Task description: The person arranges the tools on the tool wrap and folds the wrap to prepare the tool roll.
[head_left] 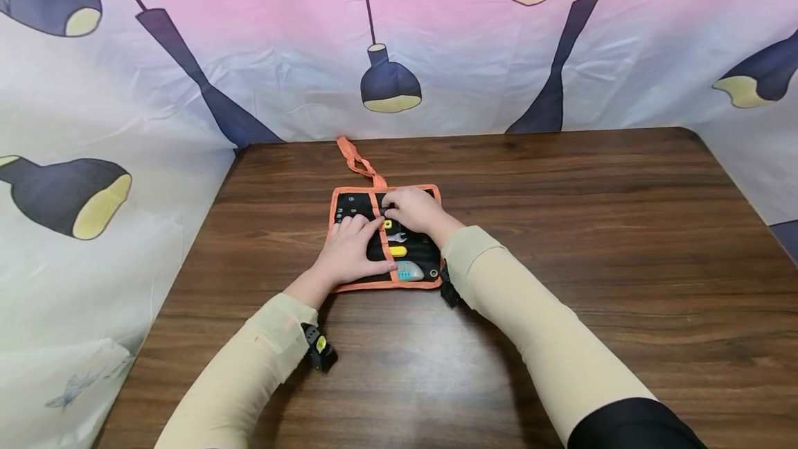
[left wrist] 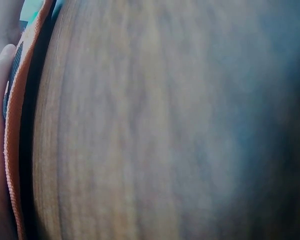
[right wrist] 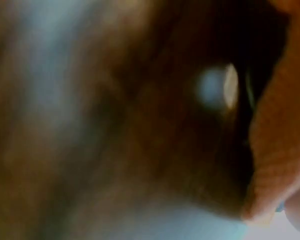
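Two hands work on one open tool pouch (head_left: 420, 249), lying left of centre on the table (head_left: 561, 241), nearer its far edge. L hand (head_left: 350, 249) is spread wide, fingers over the left panel (head_left: 363, 204), thumb reaching right to just beside the grey-teal tool (head_left: 409, 271). R hand (head_left: 416, 210) has bent fingers over the far part, right of the strip; can't tell if they pinch anything, and R wrist view is too blurred to help.

Risks, as I judge it: pouch looks thin & soft, so if L hand lets up, a pull from the R could drag or bunch it. Pocket strip (head_left: 385, 247) looks narrow, so a tool gripped off-centre might snag, or tug out neighbours, e.g. the small wrench (head_left: 397, 237) or yellow handle (head_left: 397, 251). L thumb is close enough to nudge the grey-teal tool too. Strap (head_left: 360, 159) trails to the far edge; prob. no bother unless it folds under.

Looks: black fabric w/ orange trim (head_left: 364, 287), orange strip running near to far, pale chars. (head_left: 352, 199) on the left panel, metal eyelet (head_left: 433, 273) at the near right corner. Visible tools sit in a row; more may be under the hands, can't tell.
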`<action>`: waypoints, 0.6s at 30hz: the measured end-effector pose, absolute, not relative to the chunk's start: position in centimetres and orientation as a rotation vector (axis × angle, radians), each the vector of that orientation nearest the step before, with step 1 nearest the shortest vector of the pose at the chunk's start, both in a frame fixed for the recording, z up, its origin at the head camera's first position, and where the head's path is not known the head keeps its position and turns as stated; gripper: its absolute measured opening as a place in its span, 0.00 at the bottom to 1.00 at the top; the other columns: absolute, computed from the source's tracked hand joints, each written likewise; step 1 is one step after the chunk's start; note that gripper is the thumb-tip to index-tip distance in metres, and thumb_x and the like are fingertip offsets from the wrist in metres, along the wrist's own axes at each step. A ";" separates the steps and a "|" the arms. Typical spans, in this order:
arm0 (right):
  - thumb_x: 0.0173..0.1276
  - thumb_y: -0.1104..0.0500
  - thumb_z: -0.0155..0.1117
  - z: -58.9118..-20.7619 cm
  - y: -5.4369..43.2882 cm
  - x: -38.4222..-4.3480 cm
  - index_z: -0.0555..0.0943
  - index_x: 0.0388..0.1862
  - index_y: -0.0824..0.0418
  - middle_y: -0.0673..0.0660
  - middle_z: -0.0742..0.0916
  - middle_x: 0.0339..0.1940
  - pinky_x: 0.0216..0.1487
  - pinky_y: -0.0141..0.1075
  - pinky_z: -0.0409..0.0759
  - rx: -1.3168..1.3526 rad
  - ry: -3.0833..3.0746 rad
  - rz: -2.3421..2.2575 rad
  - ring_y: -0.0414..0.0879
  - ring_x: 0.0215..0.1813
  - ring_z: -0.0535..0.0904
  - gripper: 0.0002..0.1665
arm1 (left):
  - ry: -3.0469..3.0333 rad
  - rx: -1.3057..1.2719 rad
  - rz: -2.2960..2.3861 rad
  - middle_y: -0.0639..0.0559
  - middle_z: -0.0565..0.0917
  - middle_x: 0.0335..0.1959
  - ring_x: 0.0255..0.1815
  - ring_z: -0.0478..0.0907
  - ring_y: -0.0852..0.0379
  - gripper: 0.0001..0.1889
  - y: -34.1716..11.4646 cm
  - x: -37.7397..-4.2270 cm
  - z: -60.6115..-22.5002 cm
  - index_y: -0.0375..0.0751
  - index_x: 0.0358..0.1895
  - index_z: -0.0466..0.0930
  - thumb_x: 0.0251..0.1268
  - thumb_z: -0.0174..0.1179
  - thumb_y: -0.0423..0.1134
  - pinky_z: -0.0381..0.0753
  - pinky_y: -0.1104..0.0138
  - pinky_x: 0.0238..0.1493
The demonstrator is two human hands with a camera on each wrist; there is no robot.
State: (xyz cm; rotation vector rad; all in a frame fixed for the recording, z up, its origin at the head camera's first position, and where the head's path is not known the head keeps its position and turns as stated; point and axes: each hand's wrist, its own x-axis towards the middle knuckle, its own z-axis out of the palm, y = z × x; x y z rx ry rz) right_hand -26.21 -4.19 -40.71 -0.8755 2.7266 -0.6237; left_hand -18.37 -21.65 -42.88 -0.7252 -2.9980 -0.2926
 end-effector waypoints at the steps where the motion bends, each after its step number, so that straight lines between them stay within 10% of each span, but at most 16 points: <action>1: 0.72 0.54 0.54 -40.6 -4.2 -26.2 0.79 0.52 0.53 0.51 0.82 0.50 0.52 0.39 0.72 -0.876 2.725 -0.627 0.44 0.49 0.77 0.14 | -3.000 -0.726 -0.294 0.52 0.67 0.41 0.38 0.59 0.54 0.52 -21.7 -18.4 -42.8 0.43 0.69 0.64 0.44 0.53 0.77 0.56 0.62 0.37; 18: 0.72 0.53 0.54 -40.6 -4.5 -26.3 0.79 0.55 0.53 0.51 0.82 0.53 0.57 0.40 0.69 -0.844 2.729 -0.621 0.44 0.54 0.75 0.16 | -3.007 -0.733 -0.313 0.51 0.68 0.42 0.40 0.60 0.52 0.52 -21.6 -18.4 -42.6 0.43 0.69 0.63 0.44 0.54 0.76 0.56 0.61 0.37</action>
